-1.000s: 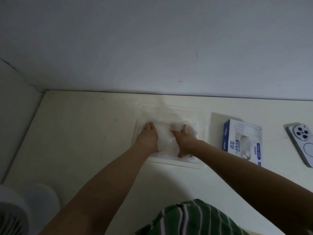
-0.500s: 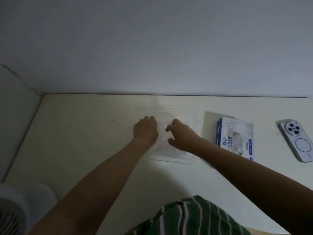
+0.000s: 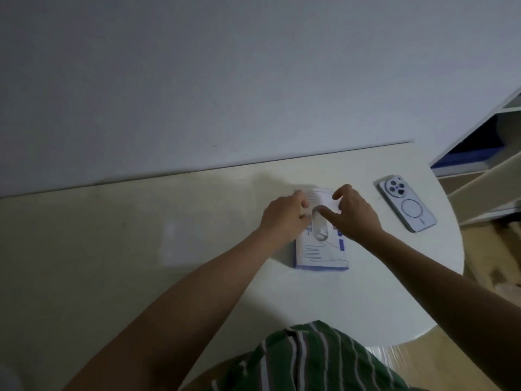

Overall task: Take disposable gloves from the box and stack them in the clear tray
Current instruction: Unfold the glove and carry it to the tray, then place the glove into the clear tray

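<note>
The glove box [image 3: 315, 251] lies flat right of centre, long axis near-to-far. The left hand [image 3: 284, 217] grips its left edge, fingers curled; the right hand [image 3: 356, 217] spreads thumb and forefinger over its opening, any hold unclear.

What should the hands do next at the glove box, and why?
Probably the right hand should reach into the oval opening of the box and pinch one glove. It hovers just above that opening and seems to hold nothing, while the left hand sits at the left side of the box.
</note>
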`<move>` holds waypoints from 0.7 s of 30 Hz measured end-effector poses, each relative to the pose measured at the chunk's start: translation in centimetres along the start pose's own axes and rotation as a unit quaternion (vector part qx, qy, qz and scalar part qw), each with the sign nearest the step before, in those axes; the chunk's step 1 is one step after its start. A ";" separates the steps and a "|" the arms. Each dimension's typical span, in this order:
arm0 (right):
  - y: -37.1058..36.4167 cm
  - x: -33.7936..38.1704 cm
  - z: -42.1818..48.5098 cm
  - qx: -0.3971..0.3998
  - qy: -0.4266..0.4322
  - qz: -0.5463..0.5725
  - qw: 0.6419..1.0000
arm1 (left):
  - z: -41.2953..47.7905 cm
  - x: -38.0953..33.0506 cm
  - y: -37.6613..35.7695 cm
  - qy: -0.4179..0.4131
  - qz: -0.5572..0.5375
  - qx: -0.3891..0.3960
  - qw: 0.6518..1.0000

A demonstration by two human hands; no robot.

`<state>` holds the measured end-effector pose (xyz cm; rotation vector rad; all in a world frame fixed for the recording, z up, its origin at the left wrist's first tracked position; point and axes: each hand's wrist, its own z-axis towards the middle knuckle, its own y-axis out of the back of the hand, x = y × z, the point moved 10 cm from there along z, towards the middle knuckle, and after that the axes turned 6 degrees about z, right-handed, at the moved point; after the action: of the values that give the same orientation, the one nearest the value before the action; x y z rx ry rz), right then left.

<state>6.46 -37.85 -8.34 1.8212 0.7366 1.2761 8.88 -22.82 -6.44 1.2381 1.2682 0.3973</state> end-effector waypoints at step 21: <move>-3.9 -2.1 0.8 0.137 -0.009 0.132 0.982 | 1.4 0.5 -8.1 0.069 0.003 0.113 0.991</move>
<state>6.48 -37.67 -12.82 2.2094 0.7054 1.3757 7.21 -25.98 -13.81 1.4256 1.4575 0.3552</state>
